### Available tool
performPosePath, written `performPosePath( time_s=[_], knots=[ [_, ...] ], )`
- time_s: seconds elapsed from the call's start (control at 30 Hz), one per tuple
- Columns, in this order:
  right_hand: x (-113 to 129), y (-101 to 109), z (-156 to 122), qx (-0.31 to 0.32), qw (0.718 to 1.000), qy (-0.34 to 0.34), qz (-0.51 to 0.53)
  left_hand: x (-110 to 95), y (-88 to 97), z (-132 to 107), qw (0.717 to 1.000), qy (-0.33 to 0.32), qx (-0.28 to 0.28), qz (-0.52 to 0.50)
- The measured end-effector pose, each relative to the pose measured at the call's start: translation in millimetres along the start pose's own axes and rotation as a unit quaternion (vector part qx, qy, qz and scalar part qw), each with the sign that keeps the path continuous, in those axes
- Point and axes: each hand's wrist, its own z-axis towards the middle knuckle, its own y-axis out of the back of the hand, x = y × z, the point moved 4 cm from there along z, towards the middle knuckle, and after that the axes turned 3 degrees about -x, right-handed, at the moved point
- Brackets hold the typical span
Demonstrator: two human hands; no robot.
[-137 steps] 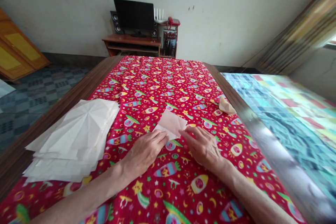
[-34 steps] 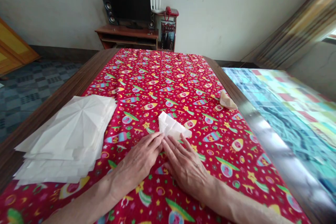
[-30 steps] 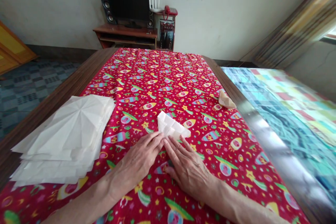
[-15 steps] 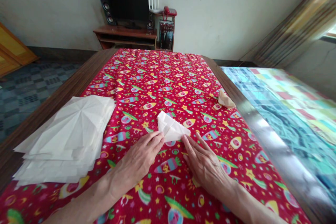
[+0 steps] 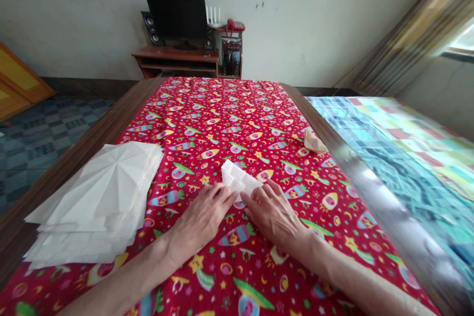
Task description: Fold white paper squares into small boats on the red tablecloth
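A small folded white paper (image 5: 237, 180) lies on the red patterned tablecloth (image 5: 229, 123) in front of me. My left hand (image 5: 202, 217) rests flat on the cloth, its fingertips pressing the paper's near left edge. My right hand (image 5: 274, 212) lies beside it, fingers curled onto the paper's near right corner. Both hands hold the paper down against the table.
A stack of creased white sheets (image 5: 99, 197) sits at the left. A small tan folded piece (image 5: 314, 141) lies near the table's right edge. A mattress with a coloured cover (image 5: 400, 158) adjoins on the right. A desk with a monitor (image 5: 177, 54) stands by the far wall.
My right hand moved off to the right and has come back onto the paper's near right corner. My left hand has stayed at the paper's left edge.
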Motion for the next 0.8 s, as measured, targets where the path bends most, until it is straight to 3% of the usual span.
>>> performPosePath(
  time_s=[0.3,0.67,0.8],
  knots=[
    [-7.9,6.9,-6.3,-0.013,0.999,-0.033,0.016,8.3,3.2,14.6,1.000,-0.014,-0.014,0.024],
    [-11.1,10.9,-13.3,-0.026,0.998,-0.037,0.044,18.5,0.5,-31.2,0.997,-0.060,-0.031,-0.036],
    [-12.1,9.0,-12.3,-0.043,0.997,-0.039,0.055,20.6,4.7,-30.3,0.994,-0.053,-0.048,-0.084]
  ],
)
